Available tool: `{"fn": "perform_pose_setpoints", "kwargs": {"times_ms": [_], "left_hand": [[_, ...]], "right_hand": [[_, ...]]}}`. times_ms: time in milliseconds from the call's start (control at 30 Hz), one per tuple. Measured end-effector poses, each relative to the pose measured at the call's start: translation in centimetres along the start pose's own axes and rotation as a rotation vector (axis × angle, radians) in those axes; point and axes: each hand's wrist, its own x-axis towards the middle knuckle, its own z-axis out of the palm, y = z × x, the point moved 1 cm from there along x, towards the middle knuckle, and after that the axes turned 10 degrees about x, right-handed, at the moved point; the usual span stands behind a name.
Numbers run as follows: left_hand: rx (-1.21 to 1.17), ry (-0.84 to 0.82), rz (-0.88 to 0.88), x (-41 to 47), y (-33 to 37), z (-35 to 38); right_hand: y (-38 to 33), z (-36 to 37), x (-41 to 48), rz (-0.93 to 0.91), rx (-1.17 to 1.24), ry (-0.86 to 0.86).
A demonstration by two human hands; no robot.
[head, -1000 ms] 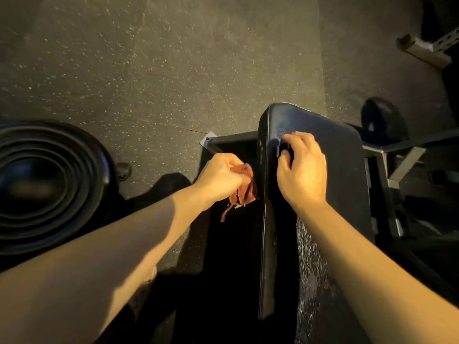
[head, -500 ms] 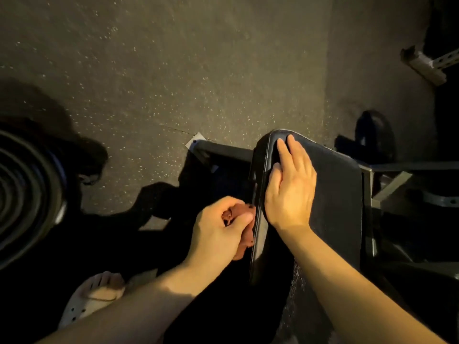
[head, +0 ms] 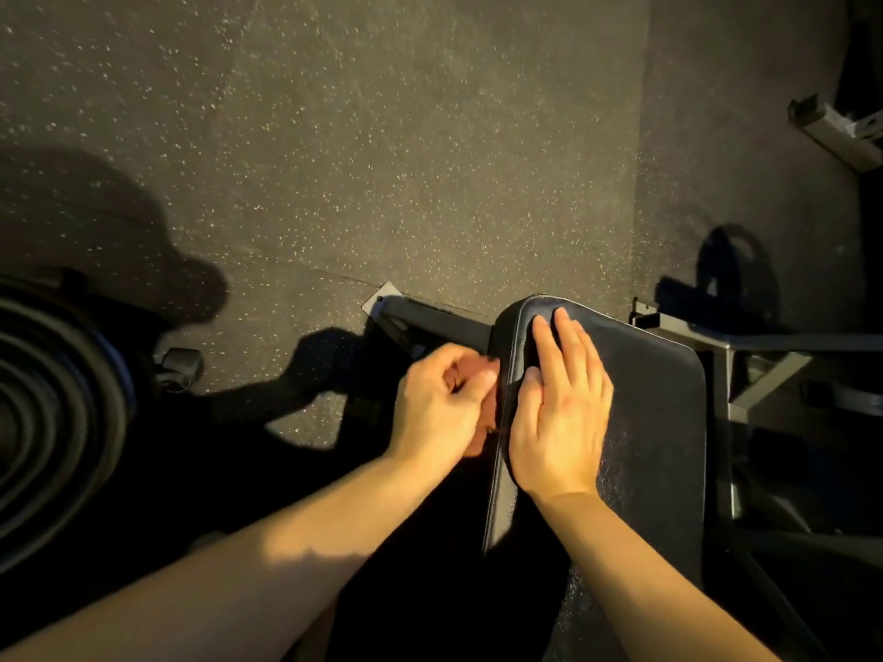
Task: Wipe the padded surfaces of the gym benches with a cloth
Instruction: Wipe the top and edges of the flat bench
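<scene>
A black padded bench (head: 654, 422) runs from the lower middle up toward the centre right. My right hand (head: 556, 413) lies flat on the pad's left part, fingers straight and pointing to its far end. My left hand (head: 439, 403) grips a reddish-brown cloth (head: 487, 413) and holds it against the pad's left side edge. Most of the cloth is hidden inside the fist.
A stack of black weight plates (head: 52, 413) stands at the left. The bench's metal frame (head: 764, 355) and a dark wheel (head: 736, 269) sit to the right, with a grey rack foot (head: 836, 131) at the far right. Speckled rubber floor (head: 382, 160) fills the top.
The view has shifted, so the bench sits lower in frame. My right hand flattened from curled fingers to straight ones on the pad. My left hand moved the cloth along the side edge.
</scene>
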Motion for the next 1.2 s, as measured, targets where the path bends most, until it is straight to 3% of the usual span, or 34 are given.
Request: {"fn": "perform_pose_setpoints", "kwargs": {"times_ms": [67,233,433,600,833,1000,1200], "left_hand": [[0.024,0.056,0.015,0.5,0.6,0.4],[-0.033,-0.193,-0.148,-5.4,-1.1,-1.2],[0.046,0.077,0.037,1.0,1.6,0.7],[0.022,-0.093,-0.06,-8.2,-3.3,0.1],[0.037,0.109,0.101,-0.1,-0.6,1.2],[-0.086,-0.116,-0.066,-9.0,-4.7,-0.1],[-0.006,0.073,0.126,0.6,-1.4,1.2]], "right_hand": [[0.1,0.1,0.0,0.0,-0.013,-0.005],[-0.1,-0.1,0.1,-0.002,-0.024,-0.01],[-0.1,-0.1,0.2,0.002,-0.009,-0.006],[0.0,0.0,0.2,0.002,-0.005,0.003],[0.3,0.3,0.1,-0.003,0.018,0.026],[0.2,0.3,0.0,-0.005,0.02,0.038],[0.2,0.4,-0.1,0.001,0.008,0.037]]}}
